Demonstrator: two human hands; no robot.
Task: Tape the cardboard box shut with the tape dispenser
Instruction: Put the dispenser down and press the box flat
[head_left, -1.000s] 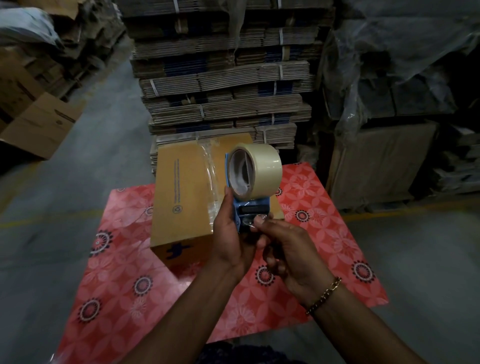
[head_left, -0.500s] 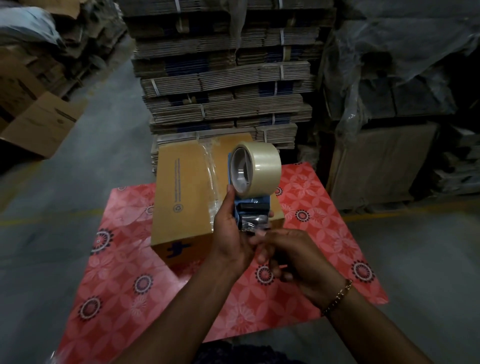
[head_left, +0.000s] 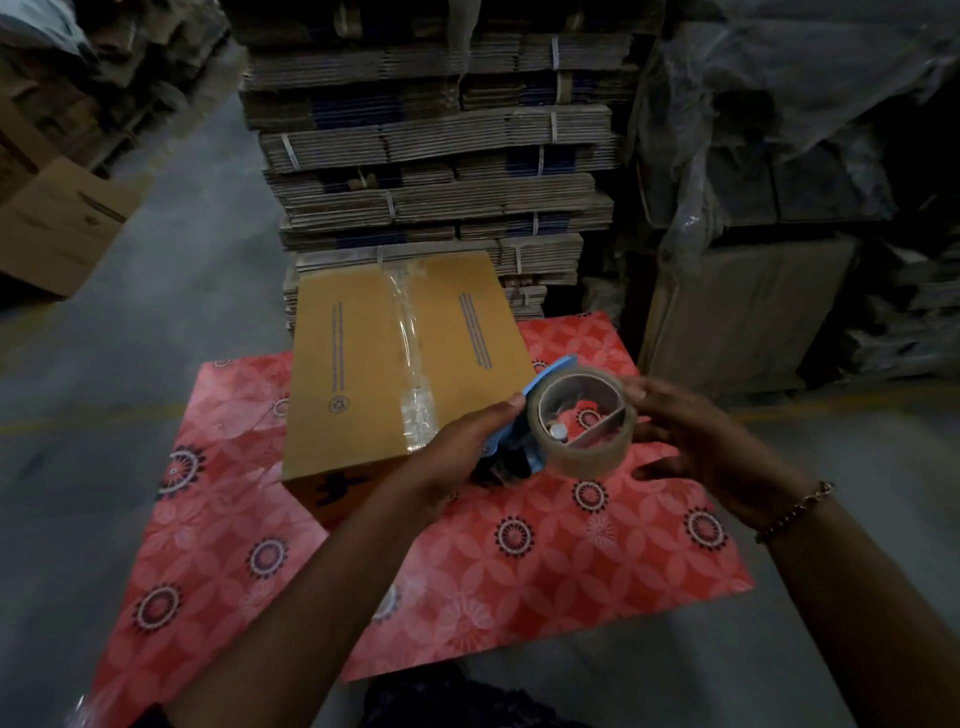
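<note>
A brown cardboard box (head_left: 358, 364) stands on a red patterned mat (head_left: 519, 571), flaps closed, with a strip of clear tape (head_left: 408, 353) running along its top seam. To the box's right, just above the mat, I hold a blue tape dispenser (head_left: 519, 447) carrying a roll of clear tape (head_left: 582, 421), tipped on its side so the roll's hollow core faces me. My left hand (head_left: 467, 441) grips the dispenser's handle. My right hand (head_left: 691, 441) cups the roll from the right, fingers spread around it.
A tall stack of bundled flat cardboard (head_left: 431, 156) rises directly behind the box. Plastic-wrapped pallets (head_left: 779, 182) stand at the right. An open carton (head_left: 62, 223) lies at the far left. Grey concrete floor (head_left: 130, 338) surrounds the mat.
The dispenser has come down and to the right, from upright over the box to lying on its side beside it. My right hand has shifted from the dispenser's base to the roll.
</note>
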